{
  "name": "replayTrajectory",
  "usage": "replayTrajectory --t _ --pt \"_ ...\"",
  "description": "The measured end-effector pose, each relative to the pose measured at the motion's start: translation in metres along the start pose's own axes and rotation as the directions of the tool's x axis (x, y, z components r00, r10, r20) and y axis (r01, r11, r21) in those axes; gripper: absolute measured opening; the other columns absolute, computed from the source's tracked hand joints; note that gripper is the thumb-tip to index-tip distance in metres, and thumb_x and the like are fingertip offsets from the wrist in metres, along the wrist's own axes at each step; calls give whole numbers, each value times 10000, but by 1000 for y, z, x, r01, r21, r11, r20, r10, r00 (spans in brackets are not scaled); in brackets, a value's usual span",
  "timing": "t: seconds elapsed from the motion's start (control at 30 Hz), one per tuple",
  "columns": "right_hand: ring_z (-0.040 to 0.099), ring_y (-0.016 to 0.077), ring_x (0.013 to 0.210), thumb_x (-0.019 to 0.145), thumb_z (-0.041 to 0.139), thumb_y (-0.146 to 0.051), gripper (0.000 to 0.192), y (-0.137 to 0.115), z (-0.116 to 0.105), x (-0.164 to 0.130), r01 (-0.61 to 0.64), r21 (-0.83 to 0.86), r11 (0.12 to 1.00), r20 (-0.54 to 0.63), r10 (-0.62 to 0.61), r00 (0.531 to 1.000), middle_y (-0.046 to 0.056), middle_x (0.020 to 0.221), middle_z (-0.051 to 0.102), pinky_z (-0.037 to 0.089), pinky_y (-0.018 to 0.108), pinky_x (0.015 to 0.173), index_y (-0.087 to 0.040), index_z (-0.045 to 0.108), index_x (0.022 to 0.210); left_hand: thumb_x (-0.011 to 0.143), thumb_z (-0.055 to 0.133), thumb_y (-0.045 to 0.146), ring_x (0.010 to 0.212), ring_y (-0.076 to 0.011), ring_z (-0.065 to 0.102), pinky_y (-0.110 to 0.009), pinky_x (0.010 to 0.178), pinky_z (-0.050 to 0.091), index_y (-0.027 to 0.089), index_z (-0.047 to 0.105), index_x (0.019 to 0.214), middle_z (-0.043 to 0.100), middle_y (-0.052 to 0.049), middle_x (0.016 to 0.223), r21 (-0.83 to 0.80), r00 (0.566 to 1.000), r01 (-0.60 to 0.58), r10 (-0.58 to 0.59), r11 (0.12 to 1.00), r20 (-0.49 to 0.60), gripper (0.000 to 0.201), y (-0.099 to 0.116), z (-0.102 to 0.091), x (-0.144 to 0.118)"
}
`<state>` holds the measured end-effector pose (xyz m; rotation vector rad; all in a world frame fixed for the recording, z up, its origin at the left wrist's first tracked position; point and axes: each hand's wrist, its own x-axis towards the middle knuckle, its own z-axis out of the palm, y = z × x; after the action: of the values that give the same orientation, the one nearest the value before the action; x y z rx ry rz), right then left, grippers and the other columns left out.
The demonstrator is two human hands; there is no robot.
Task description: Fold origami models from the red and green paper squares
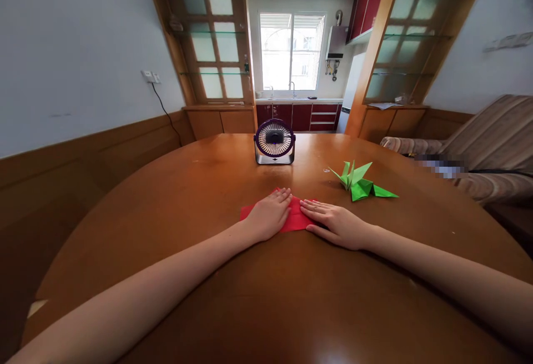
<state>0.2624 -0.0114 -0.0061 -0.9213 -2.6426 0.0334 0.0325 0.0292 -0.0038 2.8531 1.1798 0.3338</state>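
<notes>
Hands [268, 217] flat on red paper [296, 220]

Both hands flat on a red paper sheet [296, 218] mid-table. Left hand [270, 215] palm down over its left part, right hand [335, 224] on its right edge, fingertips nearly meeting. Green folded paper crane [360, 184] just right and farther. Small purple desk fan [275, 141] far centre on the round wooden table [175, 197].

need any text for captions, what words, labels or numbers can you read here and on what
None can be read.
Small purple desk fan: no legible brand or label.
Folded red paper under both hands, and green origami paper crane: plain, no print.
Blurred patch on the striped sofa: unreadable.
</notes>
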Motion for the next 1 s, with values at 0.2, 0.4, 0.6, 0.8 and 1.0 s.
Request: replayTrajectory --t 0.2,0.4,0.6,0.8,1.0 --pt "430 277 1339 973 438 -405 511 0 0 0 14 21 1000 -18 -13 1000 143 1441 434 351 464 1150 -113 479 1390 996 222 486 1464 -213 132 -372 1187 153 93 236 1499 144 -141 1571 -100 984 -86 100 991 146 639 1 -1 -6" --pt "441 271 1333 970 443 -406 505 0 0 1 8 13 1000 -21 -8 1000 131 1431 453 357 461 1146 -125 485 1388 985 173 543 1469 -212 99 -375 1191 124 91 204 1508 108 -131 1577 -99 981 -40 58 994 186 692 1 0 -2" --pt "437 270 1336 976 423 -408 516 -1 -2 1 11 -18 1000 10 -11 1000 149 1433 445 360 458 1143 -95 486 1381 971 137 575 1470 -205 97 -340 1190 100 50 199 1504 120 -136 1578 -104 982 45 -25 994 189 750 4 -1 3" --pt "437 265 1337 976 426 -419 514 0 -1 0 2 -20 1000 10 -2 1000 132 1437 450 361 447 1142 -122 480 1391 955 92 604 1466 -206 124 -348 1183 129 67 220 1499 132 -129 1576 -143 979 65 -35 988 203 776 1 -4 8" --pt "435 269 1338 973 441 -412 511 1 0 0 14 -1 1000 -3 -14 1000 129 1436 452 354 452 1146 -127 476 1395 941 166 619 1467 -214 124 -333 1190 115 27 211 1496 126 -134 1577 -151 979 119 -90 981 185 813 -3 -2 11"
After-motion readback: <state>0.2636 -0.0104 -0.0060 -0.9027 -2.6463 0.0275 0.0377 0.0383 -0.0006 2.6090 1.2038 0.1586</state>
